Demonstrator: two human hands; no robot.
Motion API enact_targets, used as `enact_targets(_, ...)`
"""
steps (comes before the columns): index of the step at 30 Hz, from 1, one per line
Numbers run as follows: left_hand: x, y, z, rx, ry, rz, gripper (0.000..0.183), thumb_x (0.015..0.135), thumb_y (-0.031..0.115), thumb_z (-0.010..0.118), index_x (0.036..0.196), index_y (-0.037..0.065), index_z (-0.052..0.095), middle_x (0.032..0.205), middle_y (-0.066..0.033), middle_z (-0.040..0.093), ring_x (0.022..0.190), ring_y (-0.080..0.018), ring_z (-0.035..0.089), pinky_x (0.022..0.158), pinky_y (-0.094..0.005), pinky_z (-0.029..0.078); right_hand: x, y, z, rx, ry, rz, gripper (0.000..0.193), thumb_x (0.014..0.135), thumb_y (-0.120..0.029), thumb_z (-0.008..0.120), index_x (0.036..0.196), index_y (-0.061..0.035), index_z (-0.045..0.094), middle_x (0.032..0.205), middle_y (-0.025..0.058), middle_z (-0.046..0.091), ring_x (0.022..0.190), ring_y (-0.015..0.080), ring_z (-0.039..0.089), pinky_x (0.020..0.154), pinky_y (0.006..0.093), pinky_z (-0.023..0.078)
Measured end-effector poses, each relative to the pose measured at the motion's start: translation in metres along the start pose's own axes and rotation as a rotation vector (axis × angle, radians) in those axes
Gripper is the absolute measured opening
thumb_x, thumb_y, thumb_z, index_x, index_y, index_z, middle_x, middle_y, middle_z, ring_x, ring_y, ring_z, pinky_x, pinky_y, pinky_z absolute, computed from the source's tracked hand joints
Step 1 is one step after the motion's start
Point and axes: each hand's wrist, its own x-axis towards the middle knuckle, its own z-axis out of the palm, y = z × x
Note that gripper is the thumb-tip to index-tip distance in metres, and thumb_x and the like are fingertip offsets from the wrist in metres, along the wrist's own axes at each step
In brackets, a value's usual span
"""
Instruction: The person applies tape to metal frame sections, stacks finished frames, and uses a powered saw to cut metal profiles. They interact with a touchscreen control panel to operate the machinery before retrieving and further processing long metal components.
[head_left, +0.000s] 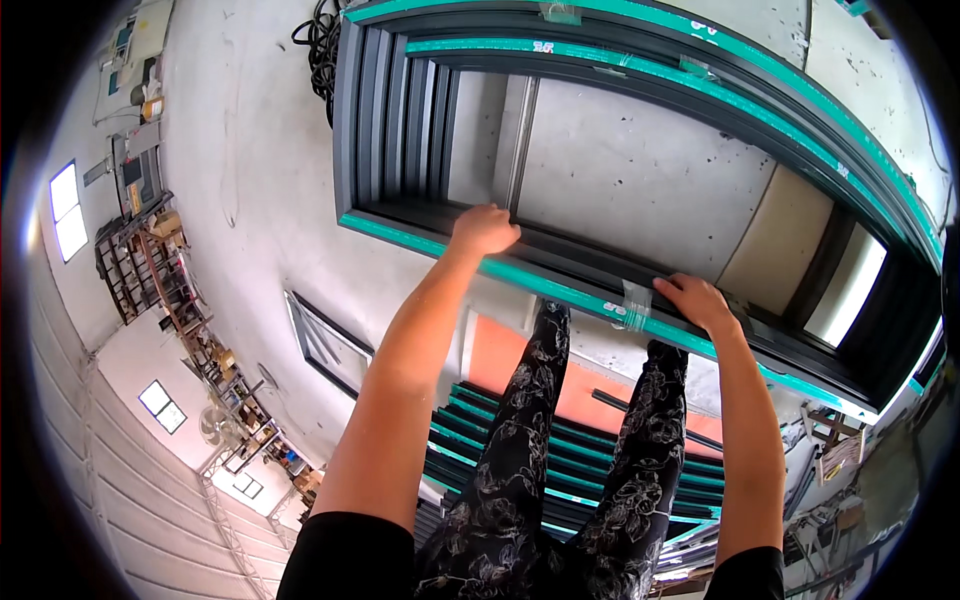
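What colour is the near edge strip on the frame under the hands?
Teal green, a strip along the dark grey frame; best seen in the head view.

A dark grey, multi-channelled rectangular window frame [580, 260], teal strips [420, 239] along its edges and clear tape [637, 304] over its near rail, lies crosswise, slanting down rightward, pale floor [640, 150] showing through its opening
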Motion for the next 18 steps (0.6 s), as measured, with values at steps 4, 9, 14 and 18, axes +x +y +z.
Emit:
enact_targets(4, -0.012, 0.025, -0.025, -0.175, 0.041, -0.042, 0.056, 0.094, 0.047, 0.044, 0.124, 0.001, 0.056, 0.142, -0.0156, 0.048, 0.138, -0.0290, 0.037, 0.114, -0.0386, 0.030, -0.002, 0.013, -0.008, 0.064, -0.043, 0.024, 0.064, 0.093, -0.063, 0.041, 0.122, -0.0101, 0.064, 0.118, 0.0204, 0.064, 0.114, 0.0375, 0.058, 0.098, 0.0421, 0.044)
enact_targets(9, -0.002, 0.025, -0.009, -0.075, -0.110, 0.005, 0.049, 0.094, 0.044, 0.039, 0.119, 0.011, 0.067, 0.129, -0.0128, 0.060, 0.120, -0.0326, 0.056, 0.101, -0.0431, 0.044, 0.011, 0.040, 0.011, 0.153, -0.038, -0.086, 0.055, 0.095, -0.055, 0.044, 0.127, -0.0137, 0.062, 0.126, 0.0174, 0.061, 0.118, 0.0357, 0.056, 0.100, 0.0388, 0.043)
enact_targets(14, -0.006, 0.032, -0.027, -0.095, -0.181, 0.060, 0.052, 0.093, 0.047, 0.040, 0.116, 0.010, 0.068, 0.128, -0.0121, 0.061, 0.119, -0.0324, 0.056, 0.100, -0.0421, 0.044, 0.025, 0.070, 0.012, 0.248, -0.072, -0.095, 0.048, 0.095, -0.050, 0.050, 0.123, -0.0140, 0.064, 0.123, 0.0153, 0.063, 0.113, 0.0331, 0.059, 0.098, 0.0371, 0.044)
enact_targets(18, 0.012, 0.040, -0.021, -0.039, -0.227, -0.007, 0.059, 0.095, 0.057, 0.035, 0.123, 0.015, 0.065, 0.133, -0.0104, 0.058, 0.124, -0.0314, 0.052, 0.105, -0.0418, 0.040, 0.035, 0.074, 0.004, 0.166, -0.145, -0.035, 0.050, 0.095, -0.051, 0.050, 0.119, -0.0105, 0.067, 0.121, 0.0157, 0.065, 0.111, 0.0326, 0.061, 0.097, 0.0370, 0.044)
